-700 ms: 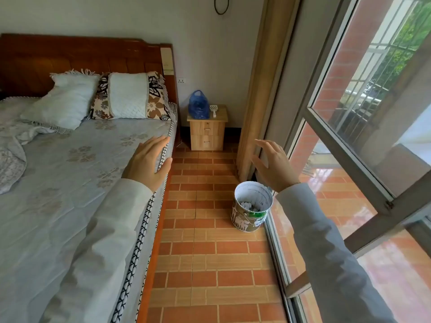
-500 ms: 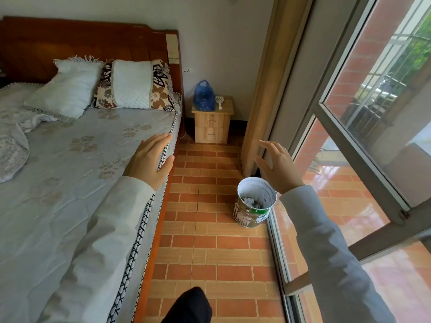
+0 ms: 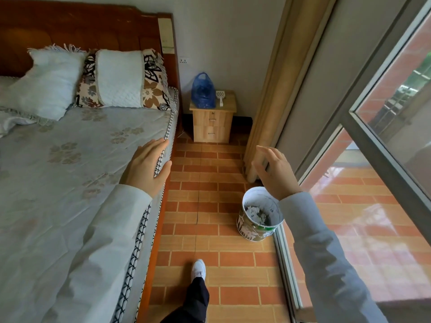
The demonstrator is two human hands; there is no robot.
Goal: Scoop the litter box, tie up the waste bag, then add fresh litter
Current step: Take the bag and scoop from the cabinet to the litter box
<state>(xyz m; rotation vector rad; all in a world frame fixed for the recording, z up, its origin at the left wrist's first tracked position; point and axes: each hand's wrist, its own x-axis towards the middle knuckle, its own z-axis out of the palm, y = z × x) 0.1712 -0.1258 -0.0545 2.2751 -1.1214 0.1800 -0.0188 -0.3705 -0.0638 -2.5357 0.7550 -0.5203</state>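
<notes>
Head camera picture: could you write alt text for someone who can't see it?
A person walks down a tiled aisle between a bed and a glass door, left hand and right hand raised, open and empty. Ahead, a nightstand holds a blue bag and a white scoop; a bucket stands by the door.

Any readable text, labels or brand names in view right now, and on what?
None can be read.
Bucket: white pictures and a green band on its side, no legible words.
Pale panel on the headboard: faint green marks, too blurred.
Blue bag: no print visible.
</notes>
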